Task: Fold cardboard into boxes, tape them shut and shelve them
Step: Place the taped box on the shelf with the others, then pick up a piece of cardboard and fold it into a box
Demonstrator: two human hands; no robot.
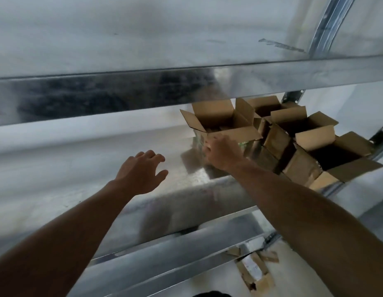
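Left hand (pixel 141 172): held open, fingers spread, nothing gripped, above the shelf (pixel 207 189).
Right hand (pixel 222 153): curled on the open box (pixel 216 116), at its near flap.
Other boxes (pixel 302 166): set beside it.

Galvanised metal middle shelf (pixel 96 168) runs from 9 to 3 o'clock. Four open cardboard boxes sit on it at 2-3 o'clock, flaps up, packed against each other: leftmost box (pixel 220 123), rear box (pixel 264 106), middle box (pixel 293 123), and front box (pixel 340 155) at the shelf's front edge. Upper shelf (pixel 143 39) is at 12 o'clock.
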